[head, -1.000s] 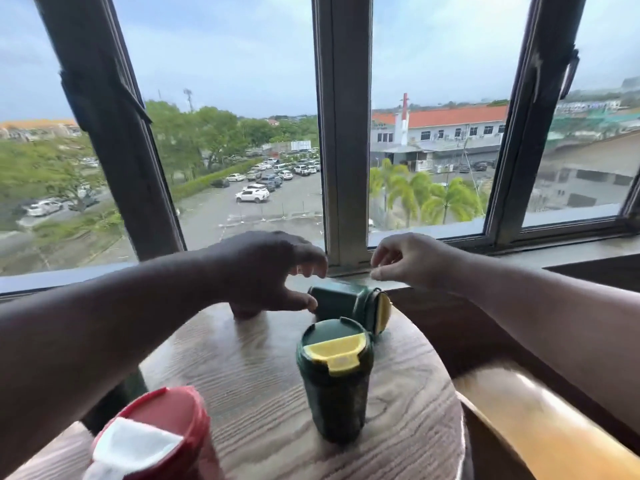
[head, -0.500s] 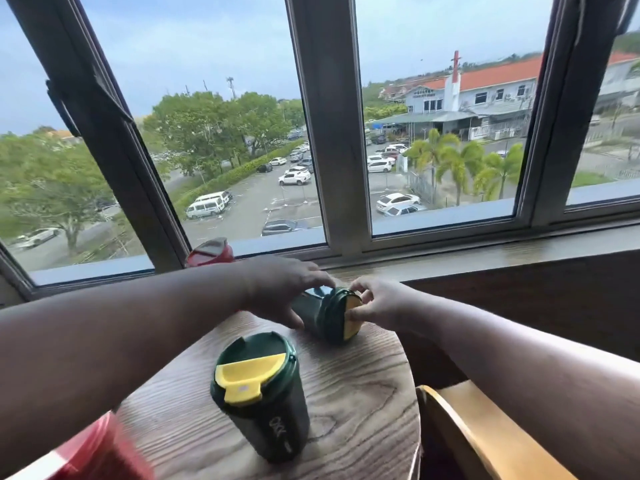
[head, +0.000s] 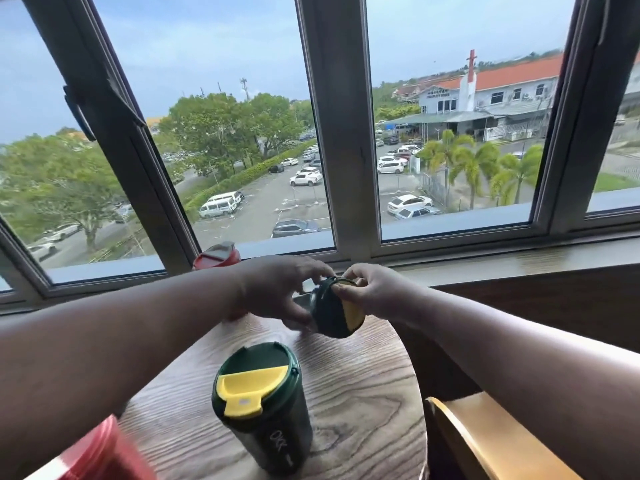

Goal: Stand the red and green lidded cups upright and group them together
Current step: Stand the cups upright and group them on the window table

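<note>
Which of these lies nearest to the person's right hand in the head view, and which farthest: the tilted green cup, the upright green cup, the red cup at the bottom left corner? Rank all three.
From the right hand:
1. Tilted green cup, held by its lid in the fingers, at the table's far edge.
2. Upright green cup, nearer the camera, mid-table.
3. Red cup, bottom left corner, blurred.

You sit at a table (head: 363,393) by a window (head: 346,133). A cup (head: 263,407) stands upright on the near part of the table. Far behind it, a tipped cup (head: 332,317) is between your two hands, the left hand (head: 277,292) on its left and the right hand (head: 374,292) on its right. Another cup (head: 216,256) is at the far left, behind your left arm. One more cup (head: 104,455) is at the near left corner. A chair (head: 485,441) is on the near right.
</note>
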The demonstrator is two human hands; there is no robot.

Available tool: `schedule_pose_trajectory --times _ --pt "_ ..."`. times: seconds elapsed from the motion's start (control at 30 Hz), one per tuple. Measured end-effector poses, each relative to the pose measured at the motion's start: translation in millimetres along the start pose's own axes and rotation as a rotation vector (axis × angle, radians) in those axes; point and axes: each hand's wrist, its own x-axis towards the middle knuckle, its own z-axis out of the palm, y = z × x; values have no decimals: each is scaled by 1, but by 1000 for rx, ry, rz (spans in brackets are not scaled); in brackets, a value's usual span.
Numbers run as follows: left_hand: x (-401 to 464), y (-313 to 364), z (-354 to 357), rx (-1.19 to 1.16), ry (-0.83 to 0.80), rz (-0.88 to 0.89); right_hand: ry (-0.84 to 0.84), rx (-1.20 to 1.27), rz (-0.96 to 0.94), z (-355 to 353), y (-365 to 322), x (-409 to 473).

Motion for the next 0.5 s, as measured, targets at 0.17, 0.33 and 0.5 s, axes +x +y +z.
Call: schedule_pose_trajectory --times 0.17,0.33,0.5 --pt "-19 -13 -10 -307 -11 -73 -4 -104 -60 -2 -32 12" --pt "-34 -31 -6 -489 1 -181 -81 -271 -38 8 -60 27" --pt "-42 -45 -8 -569 39 -274 -105 -365 -5 23 -78 43"
